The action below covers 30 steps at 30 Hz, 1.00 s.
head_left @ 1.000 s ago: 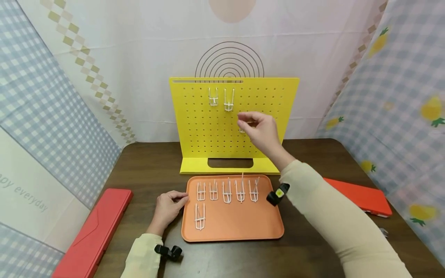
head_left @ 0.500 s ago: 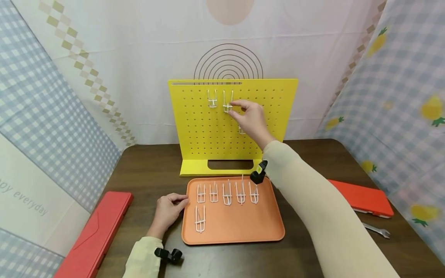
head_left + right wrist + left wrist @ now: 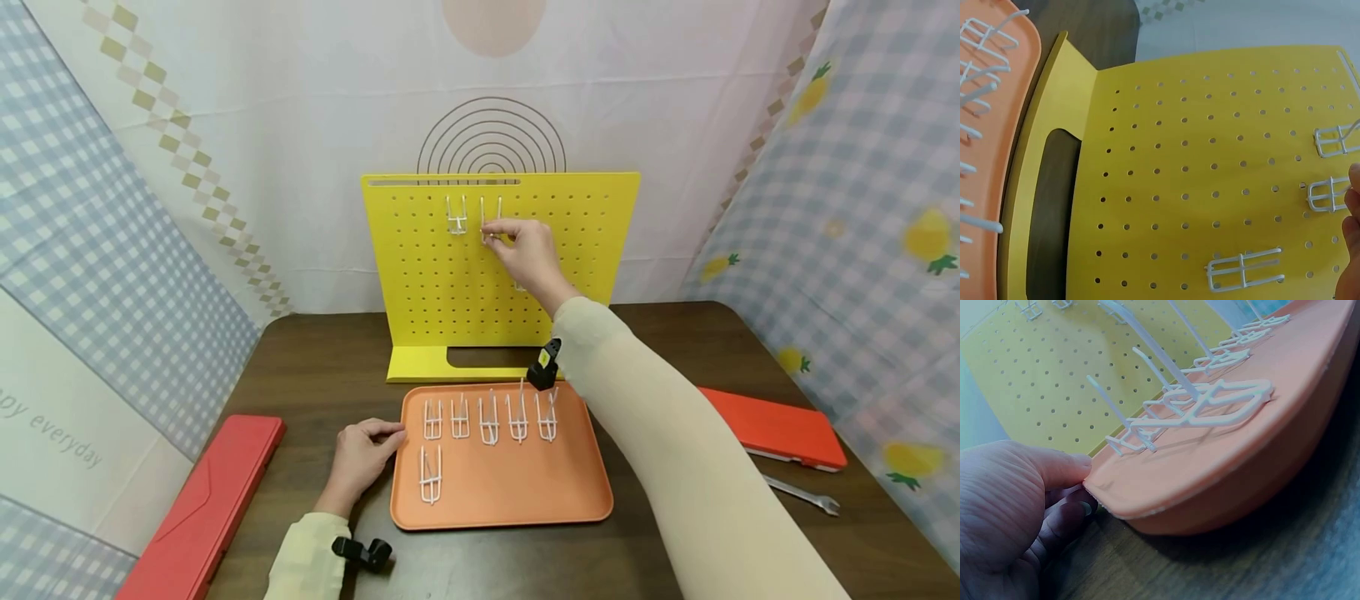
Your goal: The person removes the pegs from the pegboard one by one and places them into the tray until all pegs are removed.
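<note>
With thumb and index finger, my right hand pinches a white wire pegboard hook on the yellow pegboard. The fingers hide part of that hook. To its left, another hook hangs from the board's upper rows. A third hook sits lower on the board, largely behind the hand in the head view. My left hand grips the left rim of the orange tray, thumb on top and fingers below. One white hook lies at the tray's front left, with a row of several along its back.
Behind the tray, the pegboard stands upright on its yellow base. A red case lies at the left of the brown table. On the right are another red case and a wrench. Patterned cloth surrounds the table.
My right hand has moved up and left from beside the lower hook to the upper one, and its fingers have closed on it. The left hand stays at the tray's rim.
</note>
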### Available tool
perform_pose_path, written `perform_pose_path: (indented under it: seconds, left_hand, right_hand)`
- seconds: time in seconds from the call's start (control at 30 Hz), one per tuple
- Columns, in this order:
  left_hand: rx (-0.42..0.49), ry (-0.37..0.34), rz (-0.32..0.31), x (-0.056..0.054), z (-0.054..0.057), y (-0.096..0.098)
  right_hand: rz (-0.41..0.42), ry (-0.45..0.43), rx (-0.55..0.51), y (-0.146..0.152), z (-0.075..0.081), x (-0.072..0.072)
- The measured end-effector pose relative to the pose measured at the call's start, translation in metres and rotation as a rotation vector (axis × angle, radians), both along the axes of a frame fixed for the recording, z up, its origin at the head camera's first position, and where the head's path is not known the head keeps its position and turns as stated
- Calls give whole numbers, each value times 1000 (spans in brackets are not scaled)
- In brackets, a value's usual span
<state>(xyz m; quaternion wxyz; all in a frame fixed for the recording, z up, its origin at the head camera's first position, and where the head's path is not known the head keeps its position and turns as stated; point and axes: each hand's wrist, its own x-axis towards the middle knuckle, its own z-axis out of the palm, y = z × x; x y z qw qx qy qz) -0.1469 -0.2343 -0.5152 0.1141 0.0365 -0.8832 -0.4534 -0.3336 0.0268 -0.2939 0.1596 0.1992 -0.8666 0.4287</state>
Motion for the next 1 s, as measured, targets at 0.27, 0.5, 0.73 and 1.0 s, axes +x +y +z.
perform_pose_path:
  seconds: [0.27,0.5,0.73,1.0]
  left_hand:
    - [3,-6,0,1,0,0]
    - [12,-8,2,0,1,1]
    - [24,-4,9,1,2,1]
    - [27,2,0,2,2,1]
  right_hand:
    - [-21,28,22,0,2,-1]
    - [-53,75,61,-1,2,-1]
    - [-60,202,109,-2,2,1]
    - [-60,260,131,-1,-1,3]
